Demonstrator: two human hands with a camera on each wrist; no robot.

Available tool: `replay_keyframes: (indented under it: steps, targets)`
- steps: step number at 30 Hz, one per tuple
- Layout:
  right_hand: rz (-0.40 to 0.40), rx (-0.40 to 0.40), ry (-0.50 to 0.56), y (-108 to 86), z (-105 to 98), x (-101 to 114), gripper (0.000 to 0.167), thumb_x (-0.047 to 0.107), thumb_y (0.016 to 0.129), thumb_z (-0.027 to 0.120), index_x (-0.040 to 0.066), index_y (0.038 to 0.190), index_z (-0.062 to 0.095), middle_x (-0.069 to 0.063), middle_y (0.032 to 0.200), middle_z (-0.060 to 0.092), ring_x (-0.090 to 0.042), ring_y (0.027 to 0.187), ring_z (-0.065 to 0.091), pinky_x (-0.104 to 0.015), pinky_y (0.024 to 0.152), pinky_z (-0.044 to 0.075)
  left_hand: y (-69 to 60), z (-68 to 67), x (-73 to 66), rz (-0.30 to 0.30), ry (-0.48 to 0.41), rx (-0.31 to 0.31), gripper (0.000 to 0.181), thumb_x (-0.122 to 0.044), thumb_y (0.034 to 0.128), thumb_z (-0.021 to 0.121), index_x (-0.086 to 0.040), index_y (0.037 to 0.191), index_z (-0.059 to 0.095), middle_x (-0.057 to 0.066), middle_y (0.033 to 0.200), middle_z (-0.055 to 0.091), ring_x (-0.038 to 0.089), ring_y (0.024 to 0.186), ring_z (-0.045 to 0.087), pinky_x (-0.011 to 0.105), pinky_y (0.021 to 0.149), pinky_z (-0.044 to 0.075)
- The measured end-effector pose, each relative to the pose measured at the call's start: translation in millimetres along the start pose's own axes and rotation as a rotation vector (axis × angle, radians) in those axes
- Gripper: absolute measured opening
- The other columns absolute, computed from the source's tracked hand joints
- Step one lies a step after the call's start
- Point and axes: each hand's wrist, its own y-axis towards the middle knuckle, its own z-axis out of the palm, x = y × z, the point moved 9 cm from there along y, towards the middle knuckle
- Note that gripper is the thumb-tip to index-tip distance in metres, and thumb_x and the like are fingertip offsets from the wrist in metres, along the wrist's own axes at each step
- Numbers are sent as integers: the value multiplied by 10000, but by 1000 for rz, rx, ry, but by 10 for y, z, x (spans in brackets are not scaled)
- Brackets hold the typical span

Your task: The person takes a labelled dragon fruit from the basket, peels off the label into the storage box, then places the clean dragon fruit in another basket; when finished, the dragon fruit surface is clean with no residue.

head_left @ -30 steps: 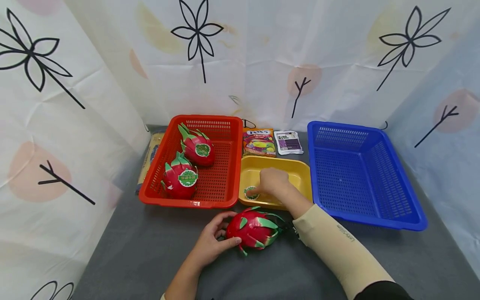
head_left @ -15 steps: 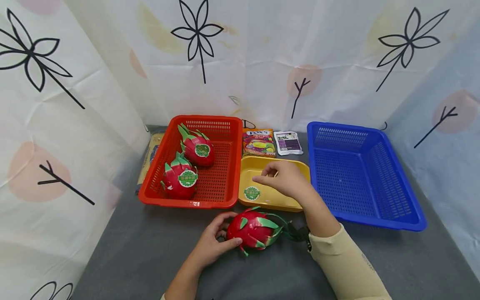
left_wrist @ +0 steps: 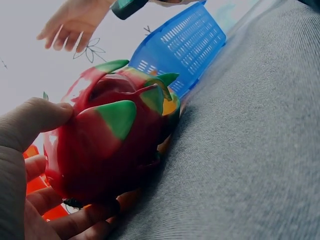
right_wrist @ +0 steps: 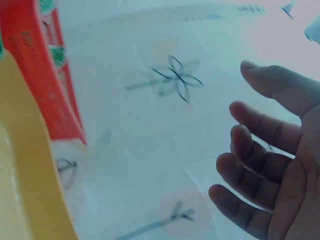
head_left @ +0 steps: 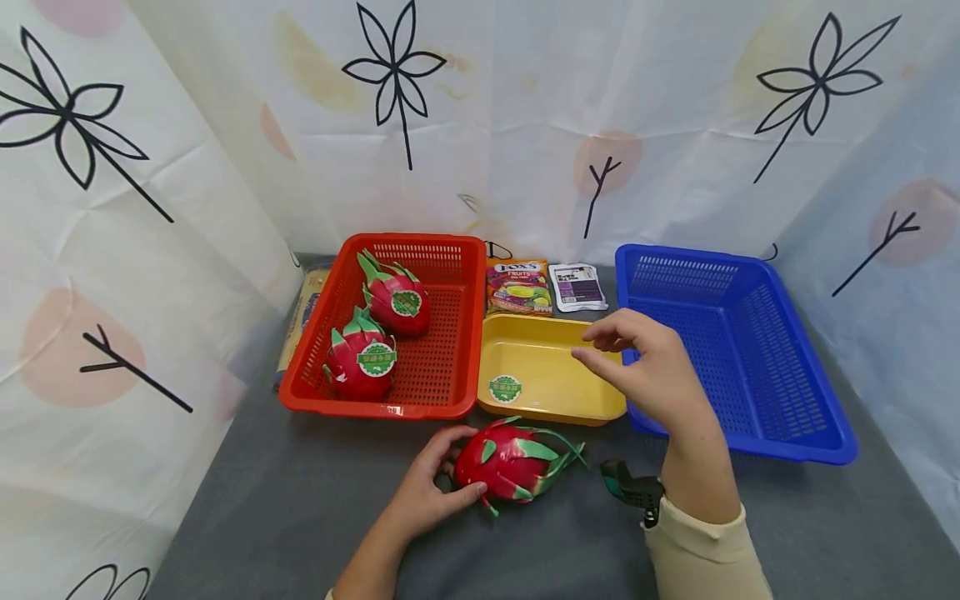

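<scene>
A red dragon fruit with green scales lies on its side on the grey table. My left hand grips its left end; in the left wrist view the thumb lies on top of the dragon fruit and the fingers curl beneath. My right hand hangs in the air between the yellow tray and the blue basket, fingers loosely bent and holding nothing. In the right wrist view the right hand shows thumb and fingers apart. A round green-and-white sticker lies in the yellow tray.
A red basket at left holds two dragon fruits with stickers. At right stands a blue basket. Behind the tray lie an orange candy bag and a white-and-purple packet. A tan package sits behind the red basket.
My right hand has lifted away from the sticker in the yellow tray and moved right, its fingers spreading. The left hand stays on the dragon fruit, nearly still.
</scene>
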Motion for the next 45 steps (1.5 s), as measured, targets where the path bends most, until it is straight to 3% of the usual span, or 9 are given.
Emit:
replay_keyframes:
  steps: [4,11,21,26,30,36,39,43,45]
  targets:
    - [-30,-127,-5,-133,-305,-69,161,-17,849,812,44,983,747,-16,940,676,-86,866,589,-130,803,487,-2,7,-23,38,3,9,636,-192,828,840,-179,1395,552,42,1304,563,231,1027,597,321,804,563]
    - [31,-292,17,-380,-823,-305,176,-90,861,761,-42,1027,728,102,970,648,-46,923,590,-114,865,463,-6,14,-69,120,57,12,635,-230,831,828,-213,1411,570,30,1314,556,215,1085,557,334,836,559]
    - [225,-508,53,-764,-1423,-740,182,-108,910,681,-145,1089,681,62,967,677,-80,881,639,-102,804,494,-17,-3,-159,241,56,-62,522,-18,869,779,-87,1370,650,215,1414,499,376,1278,483,322,978,526]
    - [324,-625,71,-994,-1657,-1032,151,-79,920,682,-50,1059,734,84,947,681,-60,832,615,-86,744,473,-11,1,-191,253,12,-59,507,28,867,770,-49,1353,652,229,1466,474,426,1313,455,290,1051,462]
    - [473,-688,43,-1192,-1773,-1322,119,35,943,713,87,1042,754,142,940,654,-21,826,582,-71,729,433,7,25,-131,190,-30,-25,477,-43,913,747,-119,1373,644,133,1518,455,355,1378,408,312,1066,451]
    - [681,-672,-21,-1454,-1844,-1685,128,159,963,721,262,1036,737,258,912,601,70,900,548,-91,860,407,19,42,-66,106,-92,-15,429,-71,923,741,-158,1332,646,98,1524,455,350,1382,404,351,1031,480]
    - [756,-607,-91,-1546,-1839,-1843,220,221,978,703,239,1195,739,300,985,557,60,1046,530,-149,1029,371,20,42,-70,94,-107,-31,407,-67,910,753,-160,1293,650,110,1514,464,361,1371,410,356,1019,484]
    - [814,-417,-135,-1588,-1705,-2062,537,336,1023,621,176,1525,519,85,1482,523,-115,1437,381,-361,1204,256,18,20,-95,102,-72,-85,360,-87,898,772,-175,1232,667,133,1478,504,329,1337,451,367,973,515]
    - [808,-322,-105,-1579,-1625,-2158,624,364,1040,583,179,1600,380,-70,1637,344,-119,1441,385,-292,1161,309,16,12,-114,114,-55,-107,329,-89,905,769,-172,1208,671,132,1447,533,301,1305,494,367,962,530]
